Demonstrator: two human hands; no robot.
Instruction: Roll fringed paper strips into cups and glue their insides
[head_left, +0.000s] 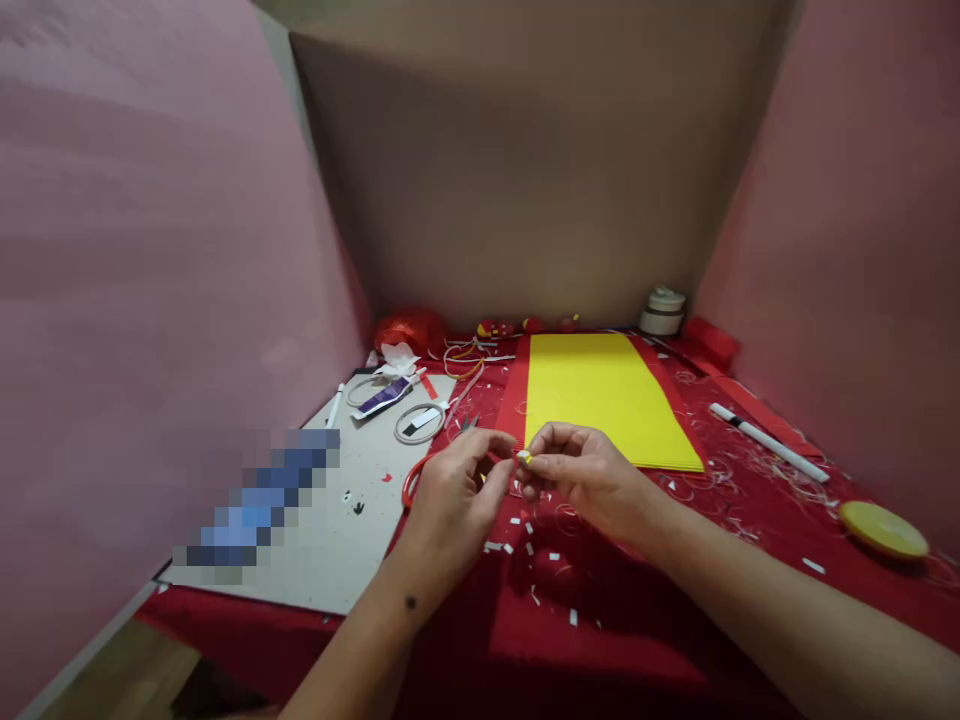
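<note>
My left hand and my right hand meet above the red cloth, near the front edge of a yellow sheet. Between their fingertips is a small white and yellow piece. The right thumb and forefinger pinch it. My left thumb and forefinger curve toward its other side, and whether they grip anything is too small to tell. Scissors with red handles lie partly hidden behind my left hand.
A grey board at left bears a purple tube and a grey ring. White marker and yellow round lid lie right. Scraps and threads litter the red cloth. Walls enclose three sides.
</note>
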